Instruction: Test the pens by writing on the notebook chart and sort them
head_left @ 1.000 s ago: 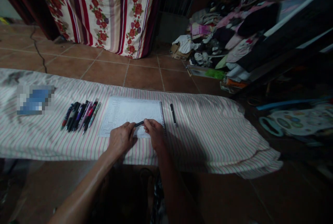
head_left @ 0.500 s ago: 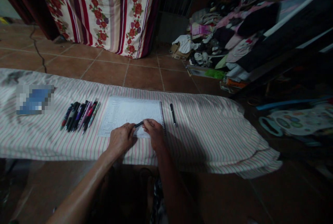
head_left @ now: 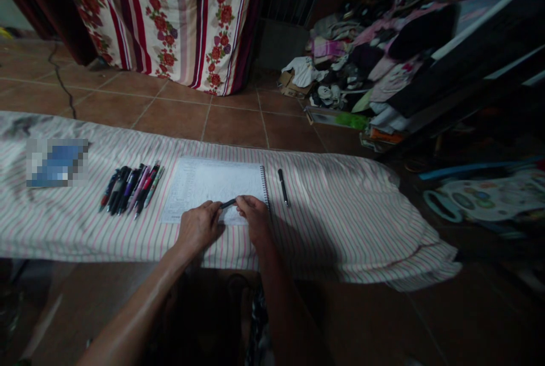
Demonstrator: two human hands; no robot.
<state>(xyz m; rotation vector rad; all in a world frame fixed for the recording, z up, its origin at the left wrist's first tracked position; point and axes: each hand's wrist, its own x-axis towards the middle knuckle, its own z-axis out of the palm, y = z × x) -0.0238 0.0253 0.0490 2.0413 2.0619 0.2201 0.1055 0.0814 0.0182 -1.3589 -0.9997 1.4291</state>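
Fingers (head_left: pixel 213 209): thumb and fingertips of the bare left hand (head_left: pixel 196 227) look pinched together on the left end of a slim, dark, rod-shaped pen (head_left: pixel 228 203); those of the bare right hand (head_left: pixel 256 217) pinch its right end.
Grip: a steady two-ended hold seems to be what counts. An even, light pinch from both sides, with the hands in line with the barrel, should guard against bending it; staying low over the paper would let a slipped part land there.
Held pen: over the near part of the notebook, sloping a little, its right end slightly farther off. Only a short, plain, blackish middle stretch shows; the fingers hide both ends, so tip and cap cannot be told, nor whether it touches the page.
Notebook: white, rectangular paper pages (head_left: pixel 213 180) lying flat under the hands, a dark wire spiral (head_left: pixel 264 184) along the right edge.
Right of the notebook: one loose black pen with a silvery near tip (head_left: pixel 283 187), well apart from the hands.
Left of the notebook: a close row of black, purple, pink and red pens (head_left: pixel 133 190).
Cloth: white fabric with pink and greenish stripes (head_left: pixel 361 224), beneath it all.
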